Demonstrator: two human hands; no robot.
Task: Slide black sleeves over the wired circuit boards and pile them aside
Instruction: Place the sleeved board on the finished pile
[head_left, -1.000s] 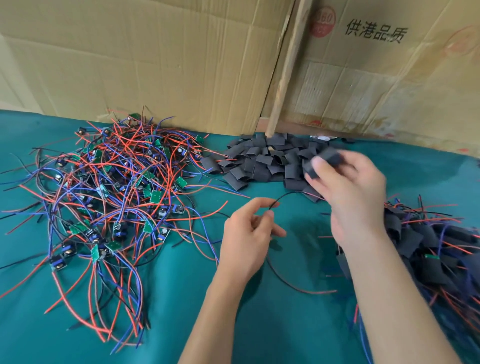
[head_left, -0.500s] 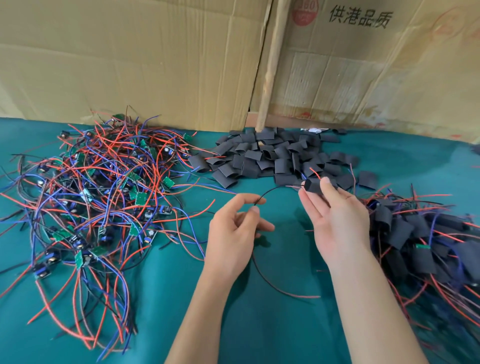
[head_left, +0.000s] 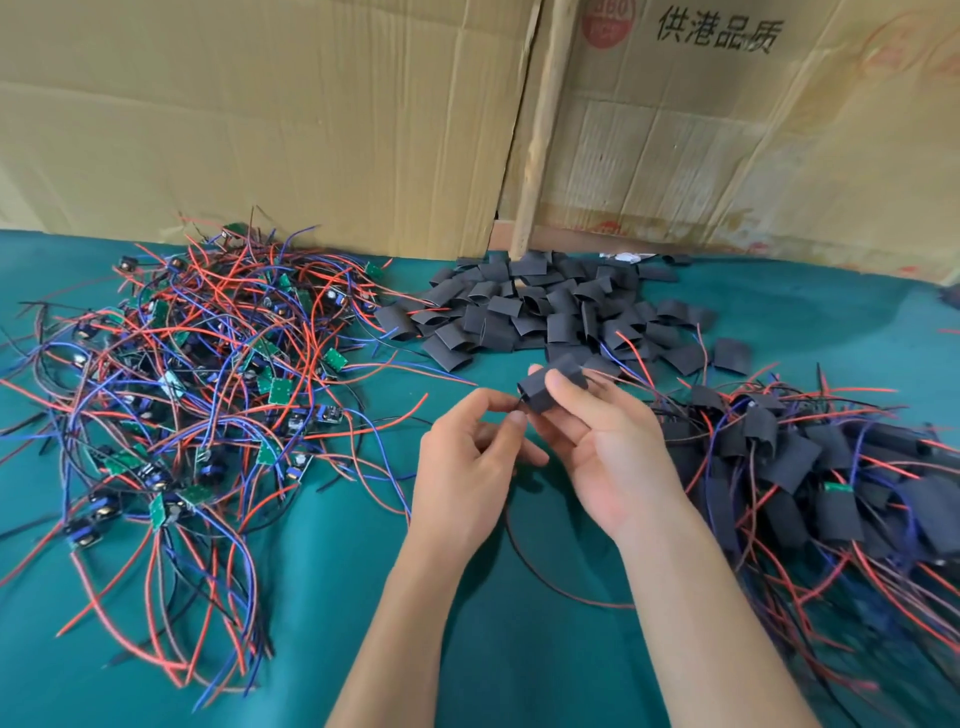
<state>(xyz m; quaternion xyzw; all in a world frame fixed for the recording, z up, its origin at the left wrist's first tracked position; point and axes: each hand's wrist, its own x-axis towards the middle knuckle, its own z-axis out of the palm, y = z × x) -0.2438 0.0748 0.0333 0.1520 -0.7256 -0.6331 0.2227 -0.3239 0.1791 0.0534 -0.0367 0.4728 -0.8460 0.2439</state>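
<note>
Pinching a black sleeve (head_left: 550, 387) between thumb and curled fingers, the right hand (head_left: 608, 447) holds it above the middle of the green table (head_left: 519, 649). Left hand (head_left: 467, 467) pinches thin wires at the sleeve's mouth. Bare boards (head_left: 197, 374) tangle at the left edge, sleeved ones (head_left: 810, 467) pile right, loose sleeves (head_left: 545, 306) heap along the far edge.

Across the lower frame, teal green cloth (head_left: 519, 649) spread as work surface. Behind it, filling the upper frame, creased flattened cardboard (head_left: 260, 114). Upper right, printed cardboard box (head_left: 727, 130) with black Chinese characters and red round mark. Between them, leaning pale wooden stick (head_left: 540, 130). Soft, even light.
</note>
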